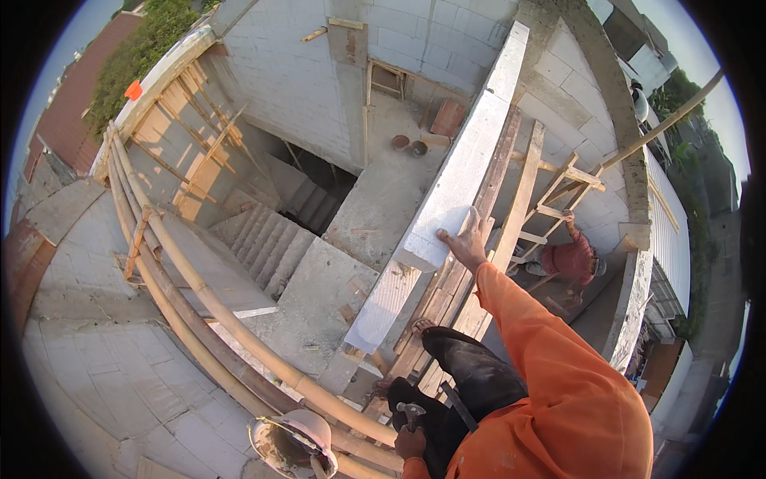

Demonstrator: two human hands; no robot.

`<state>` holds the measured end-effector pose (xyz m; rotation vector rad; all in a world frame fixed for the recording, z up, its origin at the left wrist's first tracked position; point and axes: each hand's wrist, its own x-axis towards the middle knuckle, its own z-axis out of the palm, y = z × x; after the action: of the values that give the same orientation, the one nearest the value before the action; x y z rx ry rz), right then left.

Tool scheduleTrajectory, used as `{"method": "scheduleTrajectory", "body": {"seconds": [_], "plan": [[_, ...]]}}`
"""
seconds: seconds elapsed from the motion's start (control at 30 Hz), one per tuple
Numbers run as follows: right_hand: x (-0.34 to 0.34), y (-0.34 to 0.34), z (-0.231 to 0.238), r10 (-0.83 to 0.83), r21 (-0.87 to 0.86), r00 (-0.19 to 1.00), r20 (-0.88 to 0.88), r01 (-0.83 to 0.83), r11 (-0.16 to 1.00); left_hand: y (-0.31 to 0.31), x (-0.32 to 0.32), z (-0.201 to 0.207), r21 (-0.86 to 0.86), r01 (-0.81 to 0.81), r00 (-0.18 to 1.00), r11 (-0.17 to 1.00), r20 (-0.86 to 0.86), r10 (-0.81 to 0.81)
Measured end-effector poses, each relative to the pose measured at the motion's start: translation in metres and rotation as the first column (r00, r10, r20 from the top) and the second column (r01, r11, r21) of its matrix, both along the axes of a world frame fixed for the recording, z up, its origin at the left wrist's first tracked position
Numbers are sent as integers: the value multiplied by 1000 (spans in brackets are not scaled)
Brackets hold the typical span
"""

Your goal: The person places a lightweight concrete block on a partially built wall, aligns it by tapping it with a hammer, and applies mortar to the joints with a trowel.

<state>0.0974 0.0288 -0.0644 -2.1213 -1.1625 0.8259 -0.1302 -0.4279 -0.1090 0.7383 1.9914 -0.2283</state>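
Observation:
My right hand [469, 241] lies with thumb and fingers spread on the near end of a long white block [447, 215], at its right edge. This block is part of a narrow row along the wall top; a lower white block [383, 310] continues toward me. Close to my knees, my left hand [411, 441] is closed round a hammer [412, 410], its metal head up. My dark-trousered legs are bent over wooden planks [437, 307], with a bare foot on them. To the left of the hammer is a pale bucket [291, 441] smeared with mortar.
Bamboo poles [231, 319] curve along the left. Below the wall lie a concrete floor [367, 207], stairs [263, 239] and a dark stairwell opening [323, 191]. Another person in a red shirt [570, 259] crouches below on the right, beside a wooden frame [558, 188].

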Motion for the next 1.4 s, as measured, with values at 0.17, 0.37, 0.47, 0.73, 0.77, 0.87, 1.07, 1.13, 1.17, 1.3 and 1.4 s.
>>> {"method": "scheduleTrajectory", "body": {"seconds": [0.17, 0.37, 0.47, 0.73, 0.77, 0.87, 1.07, 1.13, 1.17, 1.3, 1.4], "plan": [[-14, -6, -40, 0, 249, 971, -239, 61, 967, -10, -15, -40, -64, 138, 989, 988, 70, -134], [-4, -1, -61, 126, 316, 923, -365, -5, 949, -28, -38, -68, -43, 206, 979, 978, 21, -205], [2, 3, -72, 178, 346, 898, -403, -30, 938, -41, -46, -73, 14, 225, 974, 974, 12, -225], [9, -4, -75, 321, 441, 825, -465, -99, 892, -56, -55, -81, 248, 426, 904, 870, -86, -418], [8, -5, -75, 341, 439, 809, -478, -116, 891, -54, -56, -82, 258, 436, 899, 862, -91, -427], [2, -10, -76, 345, 482, 807, -480, -86, 872, -46, -60, -85, 281, 462, 887, 841, -115, -448], [-2, -14, -78, 344, 502, 798, -494, -62, 863, -39, -59, -90, 275, 492, 870, 826, -136, -473], [-2, -12, -81, 332, 524, 824, -460, -50, 851, -39, -58, -92, 276, 495, 868, 824, -137, -476], [-1, -12, -81, 327, 526, 828, -457, -45, 849, -39, -58, -94, 278, 497, 868, 822, -136, -478], [5, -11, -84, 319, 514, 841, -436, -58, 856, -39, -58, -95, 280, 504, 863, 817, -134, -487], [9, -11, -82, 329, 487, 849, -413, -99, 868, -37, -57, -95, 276, 500, 866, 821, -127, -485]]}}
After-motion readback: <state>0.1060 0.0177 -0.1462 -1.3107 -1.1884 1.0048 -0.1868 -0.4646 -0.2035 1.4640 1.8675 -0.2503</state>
